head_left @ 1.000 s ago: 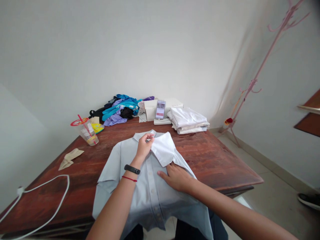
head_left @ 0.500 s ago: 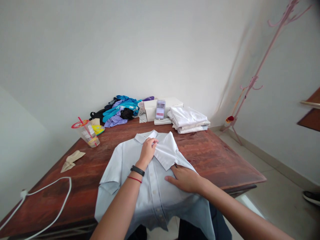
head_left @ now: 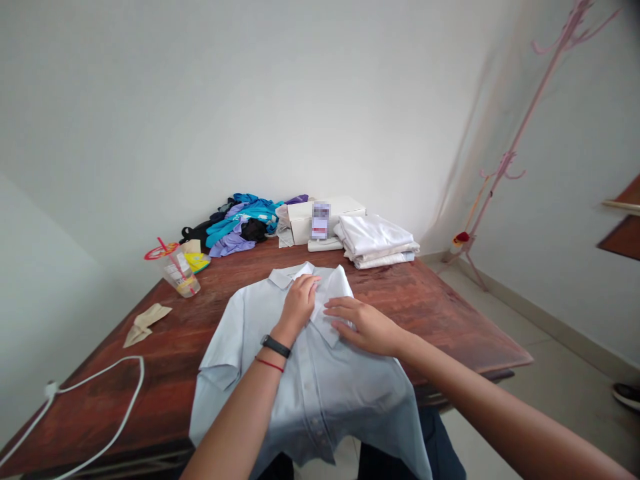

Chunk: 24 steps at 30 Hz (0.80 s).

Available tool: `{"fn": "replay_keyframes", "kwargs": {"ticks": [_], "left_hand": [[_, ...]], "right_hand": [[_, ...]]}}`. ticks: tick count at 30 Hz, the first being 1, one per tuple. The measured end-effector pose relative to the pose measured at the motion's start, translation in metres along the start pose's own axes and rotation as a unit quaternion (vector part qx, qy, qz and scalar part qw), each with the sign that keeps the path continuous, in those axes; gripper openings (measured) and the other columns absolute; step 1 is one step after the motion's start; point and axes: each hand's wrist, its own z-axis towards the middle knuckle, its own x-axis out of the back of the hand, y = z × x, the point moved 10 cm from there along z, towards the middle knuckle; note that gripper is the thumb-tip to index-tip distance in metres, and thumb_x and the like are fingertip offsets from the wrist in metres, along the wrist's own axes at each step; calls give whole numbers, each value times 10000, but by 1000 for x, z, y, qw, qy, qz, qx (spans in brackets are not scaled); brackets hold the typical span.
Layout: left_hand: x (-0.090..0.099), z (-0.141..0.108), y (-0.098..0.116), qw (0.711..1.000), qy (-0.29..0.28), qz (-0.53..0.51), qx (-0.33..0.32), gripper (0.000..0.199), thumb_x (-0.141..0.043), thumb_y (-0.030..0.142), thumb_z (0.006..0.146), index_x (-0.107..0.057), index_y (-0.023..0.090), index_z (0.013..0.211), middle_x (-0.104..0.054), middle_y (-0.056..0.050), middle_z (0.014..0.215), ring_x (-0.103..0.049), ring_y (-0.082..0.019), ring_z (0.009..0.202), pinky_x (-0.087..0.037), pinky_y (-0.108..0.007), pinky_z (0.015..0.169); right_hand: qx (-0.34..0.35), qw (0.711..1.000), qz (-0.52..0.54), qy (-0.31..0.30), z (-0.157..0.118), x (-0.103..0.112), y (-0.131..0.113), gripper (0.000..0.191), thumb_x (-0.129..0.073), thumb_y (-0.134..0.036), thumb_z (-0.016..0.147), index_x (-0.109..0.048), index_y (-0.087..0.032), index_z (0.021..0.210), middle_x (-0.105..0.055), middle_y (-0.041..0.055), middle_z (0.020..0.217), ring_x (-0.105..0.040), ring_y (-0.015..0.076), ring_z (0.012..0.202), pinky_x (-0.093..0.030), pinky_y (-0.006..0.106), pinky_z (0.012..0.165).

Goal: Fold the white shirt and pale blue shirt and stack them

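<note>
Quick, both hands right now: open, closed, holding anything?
Left hand: fingers bent at the shirt; whether it grips cannot be told.
Right hand: open, fingers spread over the folded sleeve.

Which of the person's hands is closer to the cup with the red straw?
Left. The left hand is to the right of the cup, over the shirt; the right hand is farther right, also over the shirt.

On the bench (head_left: 440, 320), a shirt (head_left: 320, 380) is overhanging the front edge, a cup (head_left: 178, 272) standing near the left, a box (head_left: 300, 225) near the back.
</note>
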Motion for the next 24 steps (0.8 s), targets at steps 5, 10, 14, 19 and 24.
{"fn": "replay_keyframes", "kwargs": {"ticks": [5, 10, 14, 19, 24], "left_hand": [[-23, -7, 24, 992, -84, -89, -15, 421, -344, 270, 1067, -472, 216, 1464, -583, -101, 1436, -536, -208, 1344, -432, -394, 1143], [-58, -24, 29, 977, -214, -13, -11, 708, -443, 483, 1031, -170, 203, 1622, -297, -143, 1649, -322, -276, 1506, -318, -463, 1211], [-69, -29, 23, 969, -243, 43, -15, 918, -479, 688, 946, -152, 164, 1625, -238, -182, 1659, -234, -332, 1533, -257, -513, 1221], [-74, -31, 19, 962, -262, 78, -22, 999, -490, 814, 850, -271, 196, 1604, -237, -173, 1661, -224, -354, 1532, -231, -527, 1224], [-74, -31, 19, 961, -263, 83, -17, 965, -474, 840, 833, -355, 237, 1577, -243, -166, 1662, -226, -370, 1529, -232, -556, 1213]], "right_hand": [[-93, 992, -62, -65, 11, -34, 74, 632, -420, -467, 1026, -392, -124, 1556, -255, 195, 1653, -235, 319, 1533, -259, 519, 1220], [-144, 978, -115, -93, 0, -48, 104, 678, -341, -535, 1034, -177, -258, 1631, -95, 103, 1699, -57, 317, 1565, -142, 615, 1216], [-171, 971, -148, -79, -1, -40, 111, 619, -325, -466, 1049, -234, -247, 1621, -148, 105, 1691, -74, 313, 1564, -143, 595, 1217], [-230, 967, -97, -43, -7, -26, 118, 624, -379, -446, 1027, -326, -183, 1591, -180, 134, 1685, -128, 325, 1557, -189, 562, 1218], [-213, 976, -15, 36, -35, -5, 102, 601, -512, -421, 956, -491, -142, 1489, -402, 168, 1589, -329, 322, 1492, -301, 492, 1195]]}}
